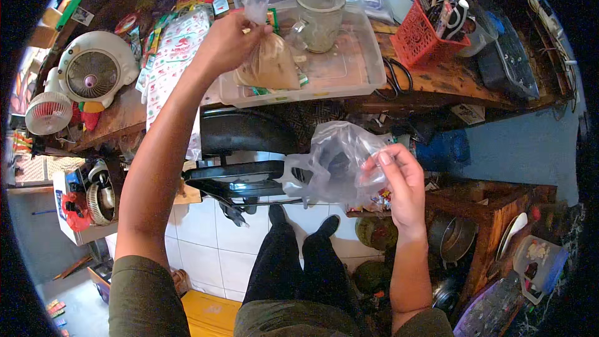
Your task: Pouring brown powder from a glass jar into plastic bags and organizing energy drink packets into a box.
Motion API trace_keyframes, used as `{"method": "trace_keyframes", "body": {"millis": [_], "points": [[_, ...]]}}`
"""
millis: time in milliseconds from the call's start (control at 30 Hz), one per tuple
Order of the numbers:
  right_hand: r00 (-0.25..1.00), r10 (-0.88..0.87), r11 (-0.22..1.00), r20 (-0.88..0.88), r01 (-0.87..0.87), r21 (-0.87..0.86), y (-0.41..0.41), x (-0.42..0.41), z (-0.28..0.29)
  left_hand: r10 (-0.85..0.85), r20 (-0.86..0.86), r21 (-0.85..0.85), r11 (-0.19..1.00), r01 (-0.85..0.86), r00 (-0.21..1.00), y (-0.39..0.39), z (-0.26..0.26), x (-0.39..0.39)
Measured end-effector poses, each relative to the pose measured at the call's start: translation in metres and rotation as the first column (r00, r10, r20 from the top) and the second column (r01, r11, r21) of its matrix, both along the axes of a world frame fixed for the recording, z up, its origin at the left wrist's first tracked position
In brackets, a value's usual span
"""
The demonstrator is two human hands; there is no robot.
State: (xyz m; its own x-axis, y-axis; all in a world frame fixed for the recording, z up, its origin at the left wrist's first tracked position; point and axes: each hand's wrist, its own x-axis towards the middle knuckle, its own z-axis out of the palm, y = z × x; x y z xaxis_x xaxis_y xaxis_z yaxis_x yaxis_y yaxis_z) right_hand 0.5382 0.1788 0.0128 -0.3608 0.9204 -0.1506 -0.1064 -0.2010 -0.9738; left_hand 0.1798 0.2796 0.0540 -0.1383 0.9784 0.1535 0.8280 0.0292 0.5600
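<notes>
My left hand [238, 40] grips the gathered neck of a clear plastic bag of light brown contents [271, 65], over the near left part of a shallow clear plastic tub [369, 70]. The top of that bag puffs up above my fingers. In my right hand [398, 173], thumb and fingers pinch an opened-out clear plastic bag [332, 164], which hangs in front of the table edge and looks empty. A glass mug [320, 21] with a cloudy inside stands in the tub, right of the filled bag. Green packets lie partly hidden under the filled bag.
A printed plastic sheet [178, 51] and several sachets lie left of the tub, near a small fan [91, 79]. On the right, a red plastic basket [428, 37] holds scissors and utensils beside a dark cable loop [398, 79]. Below the table are a black seat [248, 135] and a wooden shelf [496, 196].
</notes>
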Motion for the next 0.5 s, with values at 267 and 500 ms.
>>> {"method": "trace_keyframes", "body": {"millis": [267, 500], "points": [[0.996, 0.063, 0.997, -0.055, -0.066, -0.050, -0.004, -0.020, 0.008, 0.140, -0.308, 0.358, 0.933, -0.022, 0.941, -0.063, 0.032, 0.009], [0.991, 0.112, 0.991, -0.071, -0.116, -0.060, -0.006, -0.038, 0.017, 0.153, -0.231, 0.585, 0.811, 0.011, 0.961, -0.114, 0.080, 0.014]]}}
